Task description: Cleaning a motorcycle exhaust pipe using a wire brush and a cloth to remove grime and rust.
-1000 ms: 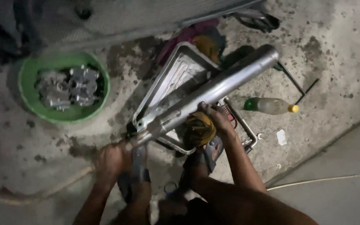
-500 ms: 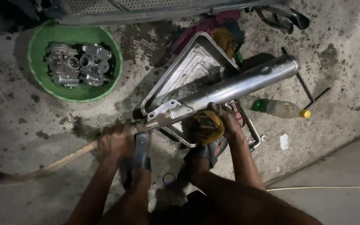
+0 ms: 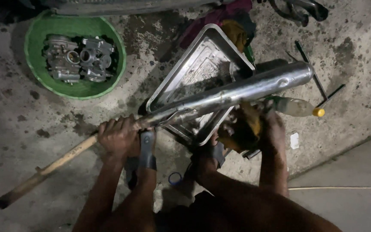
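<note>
Hands clench: left [image 3: 117, 136] gripping chrome exhaust pipe [image 3: 237, 92], right [image 3: 268, 124] gripping yellow rag [image 3: 242, 129]

Both hands [image 3: 119, 138] on exhaust pipe [image 3: 237, 92]

A rough concrete floor [image 3: 357, 51] is seen throughout, mottled with dark oily stains and small pits. At the lower right it is met by a smoother, paler slab [image 3: 357, 202], set off by a diagonal edge, and a thin pale cord [image 3: 344, 188] is laid across that slab. Along the top edge a long grey metal part [image 3: 121, 6] is partly shown, cut off by the frame. The scene is dimly lit; deep shadow is cast at the upper left corner and along the left side.
</note>
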